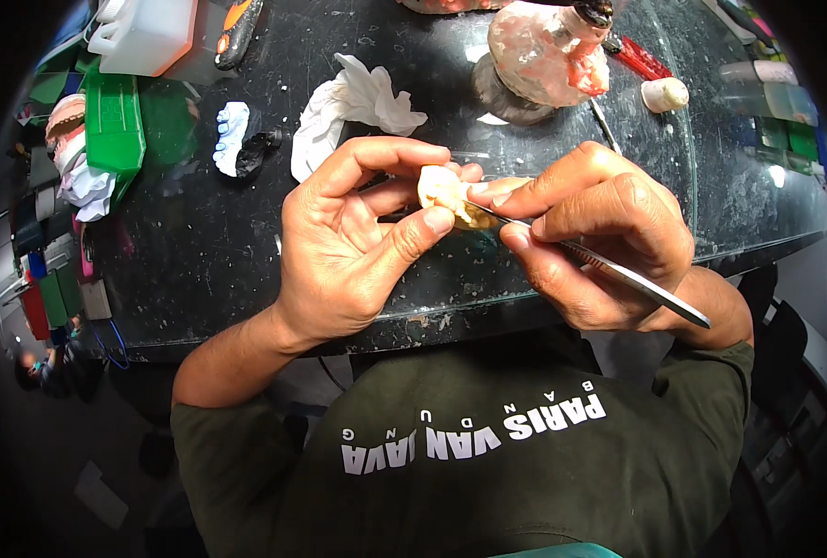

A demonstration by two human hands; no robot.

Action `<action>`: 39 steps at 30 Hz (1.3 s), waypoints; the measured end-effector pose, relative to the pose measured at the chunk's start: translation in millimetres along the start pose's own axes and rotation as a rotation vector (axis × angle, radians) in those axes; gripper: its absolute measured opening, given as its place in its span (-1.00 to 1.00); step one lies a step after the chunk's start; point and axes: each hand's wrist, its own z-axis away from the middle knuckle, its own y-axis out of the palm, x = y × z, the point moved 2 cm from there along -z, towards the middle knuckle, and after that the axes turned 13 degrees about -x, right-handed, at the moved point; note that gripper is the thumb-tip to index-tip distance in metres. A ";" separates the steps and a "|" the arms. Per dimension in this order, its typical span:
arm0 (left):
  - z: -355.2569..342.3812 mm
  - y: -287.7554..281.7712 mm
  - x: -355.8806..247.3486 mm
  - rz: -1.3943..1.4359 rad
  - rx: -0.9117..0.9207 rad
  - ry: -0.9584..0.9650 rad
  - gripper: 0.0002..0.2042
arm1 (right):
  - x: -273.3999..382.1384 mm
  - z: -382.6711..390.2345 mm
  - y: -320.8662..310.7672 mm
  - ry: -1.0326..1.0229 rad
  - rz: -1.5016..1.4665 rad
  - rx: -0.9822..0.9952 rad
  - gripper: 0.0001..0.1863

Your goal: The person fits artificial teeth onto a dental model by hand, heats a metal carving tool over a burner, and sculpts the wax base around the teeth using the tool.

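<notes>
My left hand [344, 242] grips a small cream-coloured piece [440, 189], shaped like a dental model, between thumb and fingers, above the front part of the bench. My right hand [613, 228] is closed in a pen-like grip on a slim metal carving tool [651, 288]. The tool's tip reaches the right side of the piece; the exact point of contact is too small to make out. Something amber-yellow shows just below the piece, partly hidden by the fingers. Beyond my left hand lies crumpled white tissue [353, 102].
Across the black bench [209, 270] stand a wax-smeared glass burner [534, 56], a red-handled tool [641, 58] and a whitish cap [665, 94]. On the left lie a pale blue tooth cast [231, 135], a green tray [114, 121], a pink-gummed dental model [66, 130] and an orange-black cutter [238, 33].
</notes>
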 end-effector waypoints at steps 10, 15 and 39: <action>0.6 5.0 -5.4 0.028 -0.030 -0.080 -0.58 | -2.0 1.6 3.0 -0.041 -0.006 0.021 -0.73; 0.4 4.8 -2.9 0.049 -0.020 -0.083 -0.59 | 1.4 0.3 3.4 -0.029 0.019 0.029 -0.72; 0.6 3.7 -1.1 0.021 -0.017 -0.061 -0.59 | 2.5 1.7 3.5 -0.078 0.058 0.024 -0.74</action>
